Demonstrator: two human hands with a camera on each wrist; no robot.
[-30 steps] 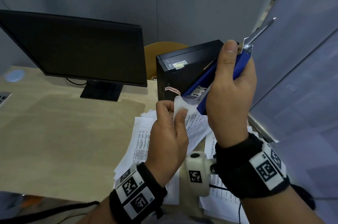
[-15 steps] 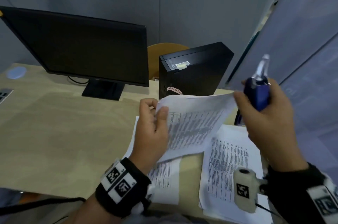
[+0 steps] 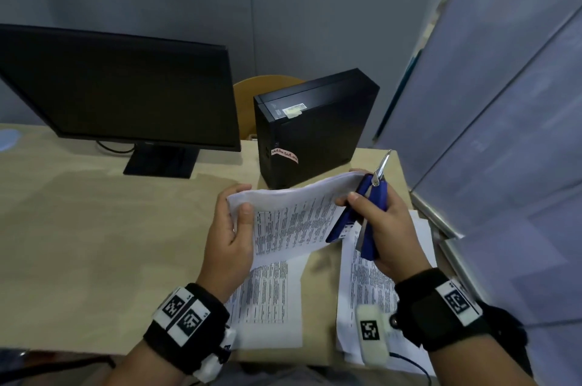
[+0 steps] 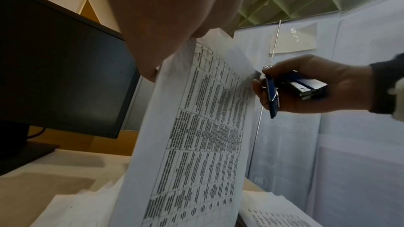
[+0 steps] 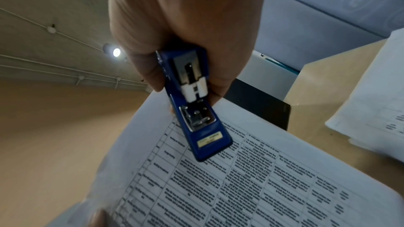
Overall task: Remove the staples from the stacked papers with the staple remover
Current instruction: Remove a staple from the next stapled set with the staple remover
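Right wrist alone shows stapler (image 5: 192, 106) underside, seemingly over paper (image 5: 251, 179).

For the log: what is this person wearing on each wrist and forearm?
Both forearms are bare, with no sleeves showing. The left wrist band is a wide black strap bearing two white tags printed with black square codes. The right wrist band is the same kind of strap with one such tag visible. A cream camera pod with its own square code sits beside it, trailing a thin dark cable.
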